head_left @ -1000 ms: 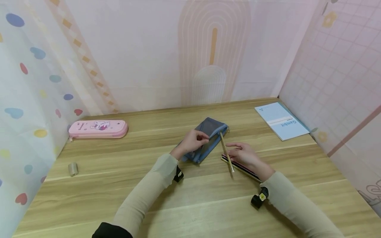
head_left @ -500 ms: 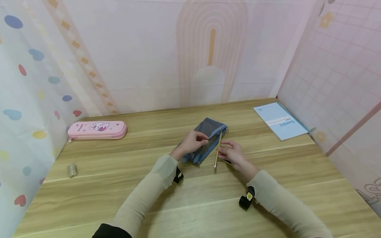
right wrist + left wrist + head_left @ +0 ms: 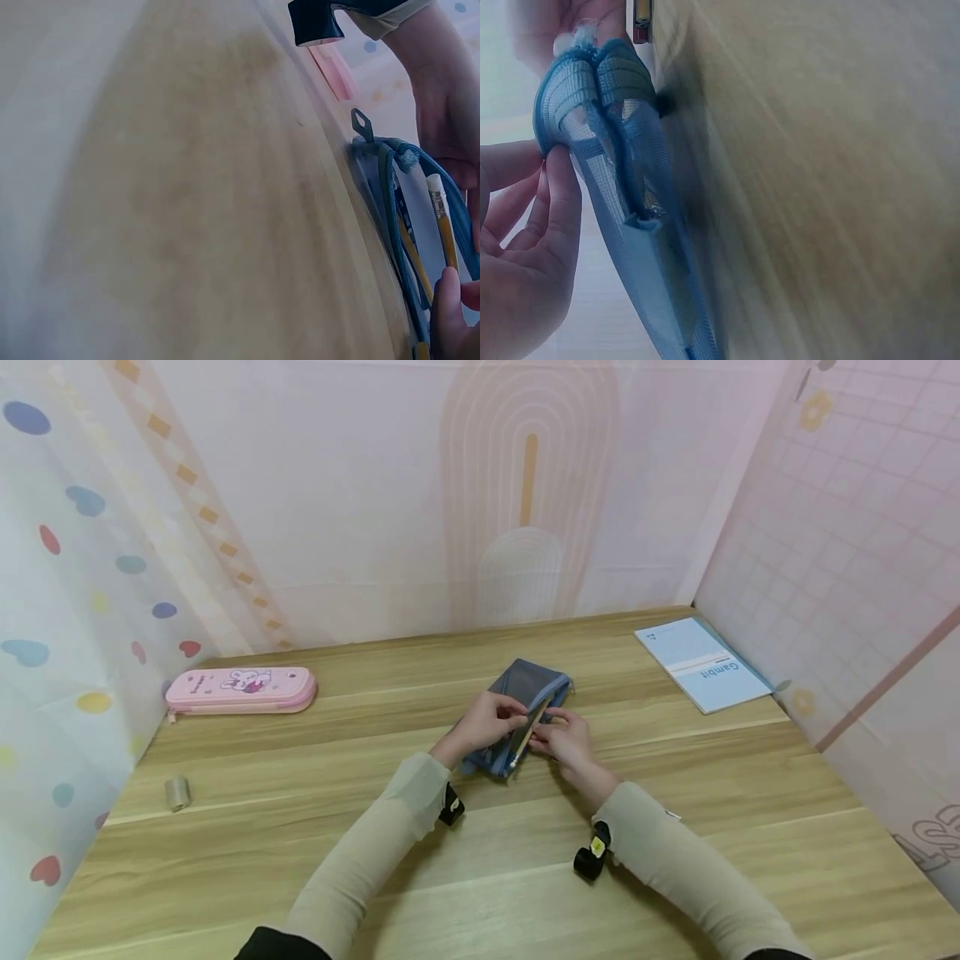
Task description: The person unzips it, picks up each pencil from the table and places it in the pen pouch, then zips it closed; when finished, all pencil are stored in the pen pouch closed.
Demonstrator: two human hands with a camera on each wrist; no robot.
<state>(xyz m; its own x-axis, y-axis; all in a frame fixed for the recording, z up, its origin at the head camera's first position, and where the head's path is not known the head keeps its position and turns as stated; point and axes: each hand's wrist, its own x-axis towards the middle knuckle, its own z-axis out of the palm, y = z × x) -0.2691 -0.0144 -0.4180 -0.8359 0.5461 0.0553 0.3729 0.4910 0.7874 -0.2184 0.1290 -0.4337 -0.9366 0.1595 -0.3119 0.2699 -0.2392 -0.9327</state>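
A blue-grey mesh pencil pouch (image 3: 525, 681) lies mid-table with its zip opening spread. My left hand (image 3: 483, 720) pinches the rim of the pouch between thumb and finger. At the opening, my right hand (image 3: 568, 743) holds a yellow pencil (image 3: 444, 229) with a white eraser, lying along the mouth of the pouch. Inside, in the right wrist view, show another yellow stick (image 3: 415, 259) and a dark blue patterned one (image 3: 404, 206). Beside the pouch, the ends of a few more pencils (image 3: 642, 19) appear near the right hand, which mostly hides them.
A pink pencil case (image 3: 242, 691) with a rabbit print stands at the back left. Nearer on that side is a small grey-beige cylinder (image 3: 177, 793). A light blue notebook (image 3: 703, 664) lies at the back right. Patterned cloth walls border the table (image 3: 480, 877).
My right hand has moved left to the pouch, gripping the yellow pencil, whose eraser end has swung left into the opening. My left hand keeps its hold on the rim.
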